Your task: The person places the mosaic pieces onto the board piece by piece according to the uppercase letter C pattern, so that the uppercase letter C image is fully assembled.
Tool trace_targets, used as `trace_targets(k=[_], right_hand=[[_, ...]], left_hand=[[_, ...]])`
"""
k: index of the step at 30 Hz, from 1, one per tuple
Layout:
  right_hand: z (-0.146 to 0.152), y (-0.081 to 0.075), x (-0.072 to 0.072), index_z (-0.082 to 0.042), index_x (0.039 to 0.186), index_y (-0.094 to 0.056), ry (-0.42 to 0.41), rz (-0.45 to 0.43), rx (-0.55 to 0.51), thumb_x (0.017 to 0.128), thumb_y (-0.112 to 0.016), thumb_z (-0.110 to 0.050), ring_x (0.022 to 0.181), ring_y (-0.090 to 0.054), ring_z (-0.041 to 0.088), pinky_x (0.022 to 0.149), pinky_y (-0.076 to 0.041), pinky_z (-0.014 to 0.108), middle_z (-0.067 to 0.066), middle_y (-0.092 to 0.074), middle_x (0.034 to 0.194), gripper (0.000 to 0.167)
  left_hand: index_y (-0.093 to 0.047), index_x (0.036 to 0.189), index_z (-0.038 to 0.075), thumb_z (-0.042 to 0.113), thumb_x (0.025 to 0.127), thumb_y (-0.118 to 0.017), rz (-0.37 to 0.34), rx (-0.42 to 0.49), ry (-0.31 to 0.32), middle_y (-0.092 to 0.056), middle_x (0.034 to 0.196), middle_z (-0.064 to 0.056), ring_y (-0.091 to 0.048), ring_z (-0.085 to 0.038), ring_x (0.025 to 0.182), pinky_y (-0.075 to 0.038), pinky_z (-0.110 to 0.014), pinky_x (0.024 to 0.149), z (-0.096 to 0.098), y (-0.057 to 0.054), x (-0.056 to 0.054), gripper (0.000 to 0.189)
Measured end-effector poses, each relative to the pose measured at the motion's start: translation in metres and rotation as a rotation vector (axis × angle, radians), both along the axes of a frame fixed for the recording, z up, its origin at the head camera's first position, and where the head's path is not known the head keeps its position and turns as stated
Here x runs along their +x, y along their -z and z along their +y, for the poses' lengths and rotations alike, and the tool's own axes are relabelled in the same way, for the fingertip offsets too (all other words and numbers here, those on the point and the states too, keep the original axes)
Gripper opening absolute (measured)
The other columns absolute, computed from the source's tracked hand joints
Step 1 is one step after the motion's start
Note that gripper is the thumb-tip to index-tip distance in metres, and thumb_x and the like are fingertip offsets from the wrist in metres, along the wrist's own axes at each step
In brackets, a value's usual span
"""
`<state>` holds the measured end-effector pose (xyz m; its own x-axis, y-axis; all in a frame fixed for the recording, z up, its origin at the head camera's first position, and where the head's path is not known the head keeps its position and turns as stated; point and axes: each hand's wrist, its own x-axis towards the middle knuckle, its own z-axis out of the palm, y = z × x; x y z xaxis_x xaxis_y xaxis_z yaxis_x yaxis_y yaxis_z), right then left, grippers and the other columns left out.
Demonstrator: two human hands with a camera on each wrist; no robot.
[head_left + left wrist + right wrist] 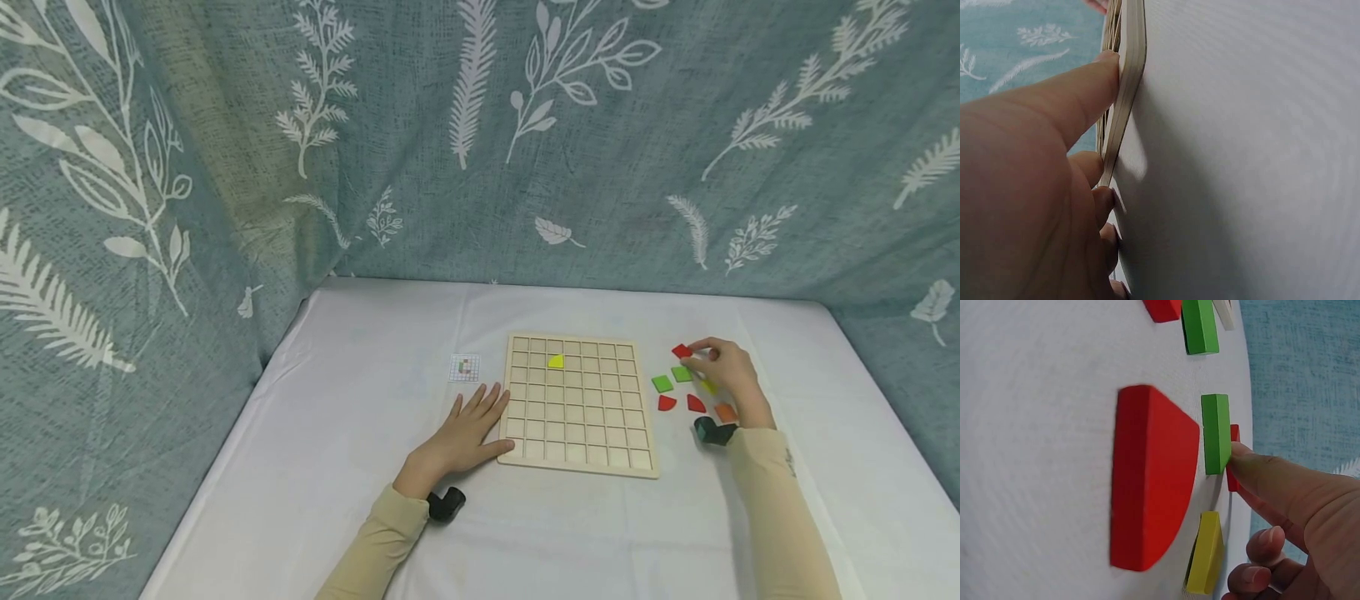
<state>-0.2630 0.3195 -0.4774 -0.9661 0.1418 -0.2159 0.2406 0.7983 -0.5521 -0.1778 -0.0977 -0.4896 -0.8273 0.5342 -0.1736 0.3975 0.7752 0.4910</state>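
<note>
My left hand [461, 437] lies with straight, spread fingers at the left edge of a wooden grid board [573, 414], its thumb on the lower left corner. The left wrist view shows that thumb against the board's side. To the right of the board, my right hand [723, 367] pinches a small red tile [681, 351] between thumb and index finger. In the right wrist view, a green tile [1216, 434] partly hides this red tile [1234, 434]. A yellow quarter-circle tile [556, 361] sits in an upper cell of the board.
Around my right hand lie two green tiles, one nearer the board [662, 384], two red quarter-circle tiles [667, 403], a yellow tile [708, 386] and an orange tile [725, 412]. A small printed grid card [465, 367] lies left of the board. A leaf-patterned curtain [420, 150] hangs behind the white-covered table.
</note>
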Motion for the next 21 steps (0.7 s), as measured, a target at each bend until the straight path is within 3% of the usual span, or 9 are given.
trace_targets(k=[21], right_hand=[[0.0050, 0.0044, -0.0049, 0.001, 0.122, -0.054, -0.056, 0.042, -0.025, 0.088, -0.061, -0.021, 0.073, -0.039, 0.023, 0.054, -0.031, 0.023, 0.012, -0.040, 0.083, 0.041]], left_hand=[[-0.017, 0.149, 0.011, 0.045, 0.094, -0.046, -0.002, -0.001, 0.001, -0.010, 0.156, -0.009, -0.001, -0.029, 0.143, -0.001, -0.054, 0.114, 0.0014, -0.0020, -0.0008, 0.072]])
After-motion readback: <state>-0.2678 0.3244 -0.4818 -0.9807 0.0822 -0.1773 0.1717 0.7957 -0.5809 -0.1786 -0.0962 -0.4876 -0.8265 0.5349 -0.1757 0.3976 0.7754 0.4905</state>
